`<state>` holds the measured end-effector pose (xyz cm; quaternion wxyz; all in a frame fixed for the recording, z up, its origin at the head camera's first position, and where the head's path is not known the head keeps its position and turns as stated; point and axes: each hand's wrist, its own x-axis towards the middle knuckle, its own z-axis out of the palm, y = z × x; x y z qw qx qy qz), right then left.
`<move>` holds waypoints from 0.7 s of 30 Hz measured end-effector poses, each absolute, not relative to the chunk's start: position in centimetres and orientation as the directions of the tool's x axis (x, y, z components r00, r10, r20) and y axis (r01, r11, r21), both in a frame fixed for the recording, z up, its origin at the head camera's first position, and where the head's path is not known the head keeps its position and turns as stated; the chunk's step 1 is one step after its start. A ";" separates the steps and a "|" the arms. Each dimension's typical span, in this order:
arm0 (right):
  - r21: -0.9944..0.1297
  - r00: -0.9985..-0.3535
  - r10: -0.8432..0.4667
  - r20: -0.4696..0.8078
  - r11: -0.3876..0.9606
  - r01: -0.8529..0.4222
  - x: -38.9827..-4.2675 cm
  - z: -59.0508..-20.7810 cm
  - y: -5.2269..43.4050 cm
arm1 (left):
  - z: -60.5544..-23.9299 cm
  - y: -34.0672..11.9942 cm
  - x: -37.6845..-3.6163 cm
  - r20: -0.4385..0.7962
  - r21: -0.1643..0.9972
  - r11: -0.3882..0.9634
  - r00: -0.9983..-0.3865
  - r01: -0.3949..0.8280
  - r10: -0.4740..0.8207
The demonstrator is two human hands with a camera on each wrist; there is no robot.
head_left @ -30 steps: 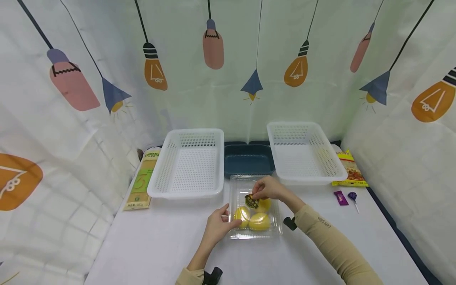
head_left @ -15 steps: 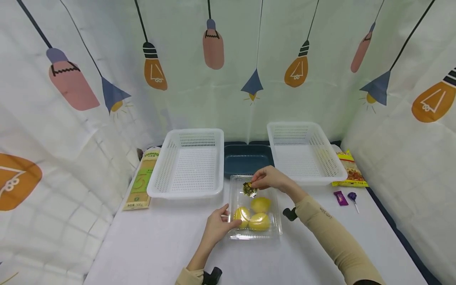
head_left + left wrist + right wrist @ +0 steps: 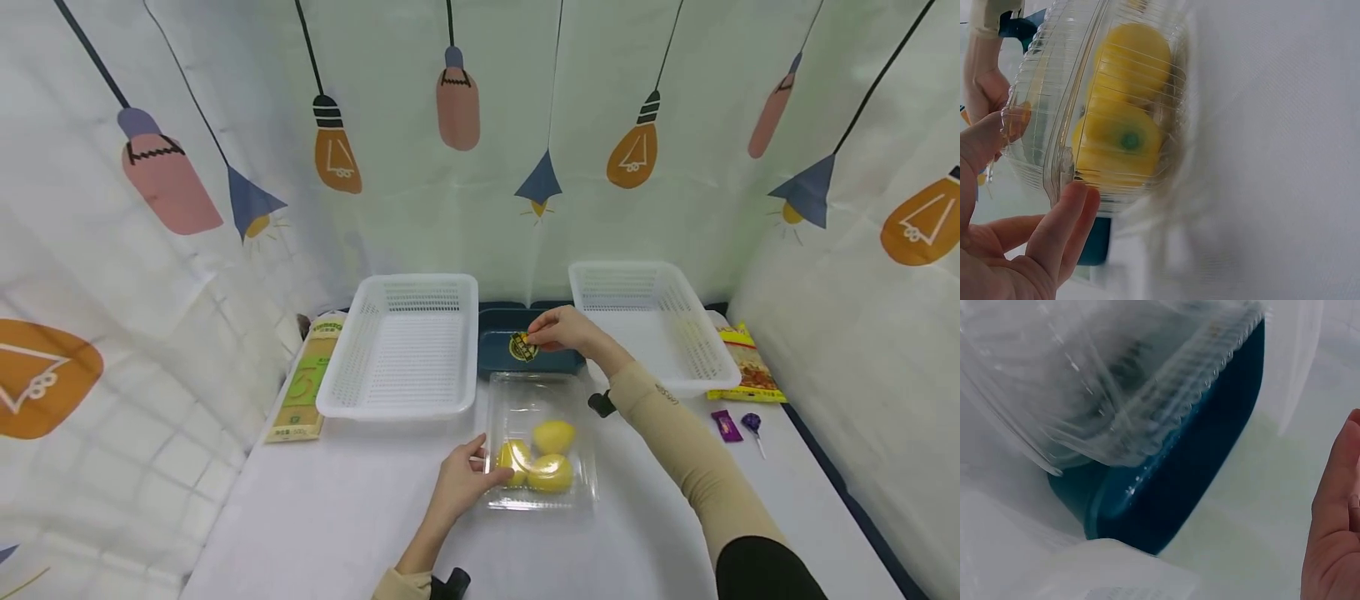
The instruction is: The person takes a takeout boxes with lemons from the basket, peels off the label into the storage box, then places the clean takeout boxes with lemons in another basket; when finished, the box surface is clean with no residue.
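Observation:
A clear plastic clamshell box (image 3: 527, 402) lies closed on the white table, with three lemons (image 3: 550, 473) inside, grouped toward its near end. My left hand (image 3: 459, 481) holds the box by its left side. In the left wrist view the thumb (image 3: 988, 139) lies on the lid and the fingertips touch the rim. Beyond the box's far edge, my right hand (image 3: 564, 330) pinches a round black-and-gold sticker (image 3: 522, 347) by its right edge, apart from the lid. In the right wrist view only part of that hand (image 3: 1335, 512) shows, and the sticker is out of sight.
Behind the box sits a dark blue tray (image 3: 495, 360), flanked by two white perforated baskets (image 3: 399, 410) (image 3: 693, 385). A noodle packet (image 3: 306, 383) lies far left. At right are a yellow snack bag (image 3: 752, 367), a purple-wrapped candy (image 3: 726, 426) and a lollipop (image 3: 752, 423).
My right hand has peeled the sticker off the lid and carried it away from me, up over the dark tray. The left hand stays at the box's side. The head view has shifted slightly.

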<state>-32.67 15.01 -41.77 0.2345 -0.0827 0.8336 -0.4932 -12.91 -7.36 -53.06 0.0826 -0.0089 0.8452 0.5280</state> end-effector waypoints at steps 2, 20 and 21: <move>-0.871 -0.881 -0.363 -0.303 0.481 0.101 -33.5 -41.6 15.0 | -53.0 -7.3 -12.9 -0.141 0.892 0.442 -0.987 -0.092 0.078; -0.839 -0.907 -0.250 -0.338 0.518 0.170 -39.2 -43.0 14.3 | -52.7 -7.4 -12.7 -0.158 0.900 0.422 -0.985 -0.112 0.075; -0.838 -0.908 -0.246 -0.340 0.517 0.173 -39.3 -43.3 14.3 | -52.7 -7.4 -12.7 -0.157 0.898 0.426 -0.985 -0.111 0.075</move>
